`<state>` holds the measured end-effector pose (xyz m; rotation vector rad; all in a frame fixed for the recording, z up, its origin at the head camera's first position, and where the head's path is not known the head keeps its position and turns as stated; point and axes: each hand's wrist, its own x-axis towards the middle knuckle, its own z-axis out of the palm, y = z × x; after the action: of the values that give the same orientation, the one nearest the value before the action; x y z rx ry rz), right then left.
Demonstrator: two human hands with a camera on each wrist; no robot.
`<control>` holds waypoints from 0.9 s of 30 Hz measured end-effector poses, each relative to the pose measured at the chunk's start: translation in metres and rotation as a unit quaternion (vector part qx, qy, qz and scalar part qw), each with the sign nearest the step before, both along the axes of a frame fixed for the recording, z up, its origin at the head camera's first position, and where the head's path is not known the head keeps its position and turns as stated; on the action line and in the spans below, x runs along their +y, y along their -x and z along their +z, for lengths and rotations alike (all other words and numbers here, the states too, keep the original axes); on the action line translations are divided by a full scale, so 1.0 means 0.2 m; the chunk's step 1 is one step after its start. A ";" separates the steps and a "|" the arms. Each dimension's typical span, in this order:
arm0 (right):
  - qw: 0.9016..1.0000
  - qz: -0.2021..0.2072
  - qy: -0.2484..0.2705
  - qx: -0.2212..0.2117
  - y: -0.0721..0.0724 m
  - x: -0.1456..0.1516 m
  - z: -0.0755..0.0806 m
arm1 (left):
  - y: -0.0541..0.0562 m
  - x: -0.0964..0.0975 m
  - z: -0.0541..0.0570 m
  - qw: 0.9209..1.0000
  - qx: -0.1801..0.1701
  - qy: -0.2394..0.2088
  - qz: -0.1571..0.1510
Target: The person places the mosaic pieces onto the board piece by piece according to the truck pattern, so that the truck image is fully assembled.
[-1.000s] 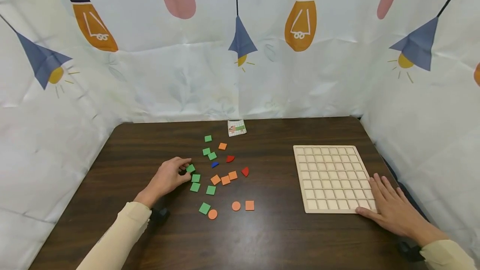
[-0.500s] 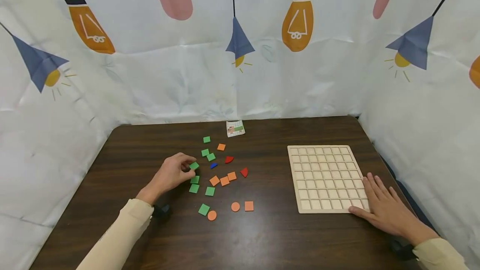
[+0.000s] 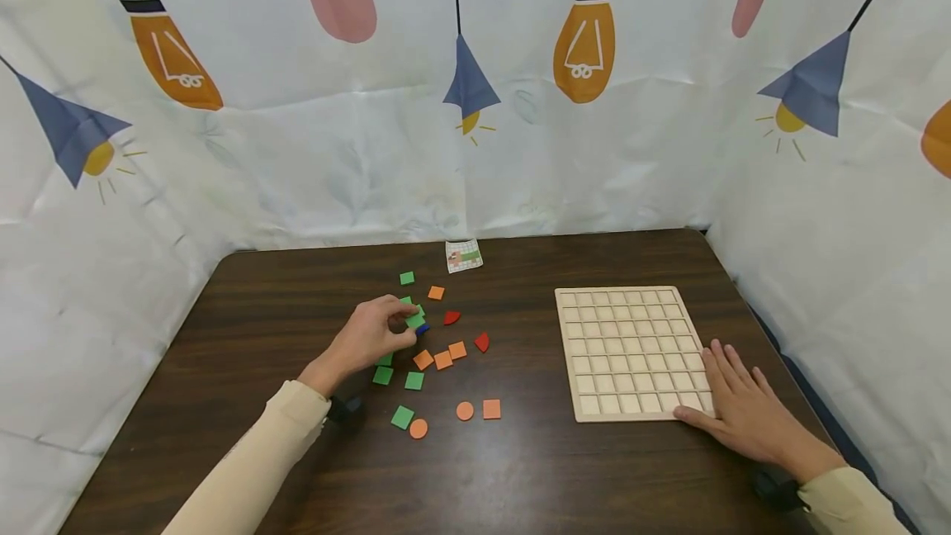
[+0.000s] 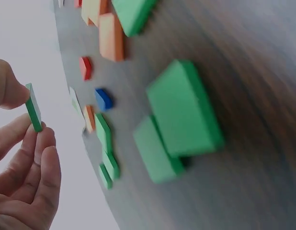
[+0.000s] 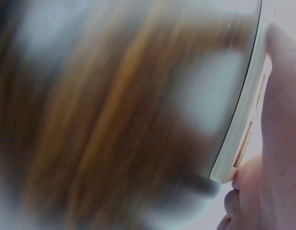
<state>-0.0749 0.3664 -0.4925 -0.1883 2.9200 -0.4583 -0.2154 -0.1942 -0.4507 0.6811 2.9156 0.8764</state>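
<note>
My left hand (image 3: 364,335) pinches a green square tile (image 4: 35,109) between thumb and fingertips, above the table. In the left wrist view the tile is seen nearly edge-on. Below it in the head view lie a small blue piece (image 3: 422,329) and other green tiles, partly covered by the hand. At the right, my right hand (image 3: 750,415) lies with fingers extended against the right edge of a pale wooden grid board (image 3: 631,353). Its thumb touches the board's near right corner. The right wrist view catches the board's side edge (image 5: 239,124) beside the hand.
Loose orange squares (image 3: 443,360), orange discs (image 3: 464,411), red wedge pieces (image 3: 482,343) and more green tiles (image 3: 403,417) are scattered over the dark wooden table (image 3: 535,477). A small printed card (image 3: 464,256) lies at the far edge. Patterned white curtains (image 3: 334,163) surround the table.
My left hand has lifted the green tile and carried it right and away from me, over the other pieces. The grid board has slid left, my right hand moving along with it.
</note>
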 end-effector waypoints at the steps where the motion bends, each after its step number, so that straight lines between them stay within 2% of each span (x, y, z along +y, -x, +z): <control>1: 1.000 0.001 0.002 0.002 0.00 -0.01 0.00 | 0.00 0.02 0.01 1.000 -0.001 -0.003 -0.005; 10: 1.000 0.006 0.003 0.010 0.02 -0.06 -0.01 | 0.04 0.21 0.03 0.998 -0.015 -0.027 -0.057; 19: 1.000 0.007 0.012 0.010 0.03 -0.13 0.01 | 0.07 0.35 0.01 0.993 0.002 -0.053 -0.105; 27: 1.000 0.007 0.025 0.010 0.04 -0.18 0.00 | 0.08 0.51 -0.02 0.989 -0.019 -0.064 -0.132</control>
<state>-0.0831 0.3313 -0.4916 -0.2219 2.9258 -0.5305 -0.2311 -0.0925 -0.4544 1.0188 2.6688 1.0351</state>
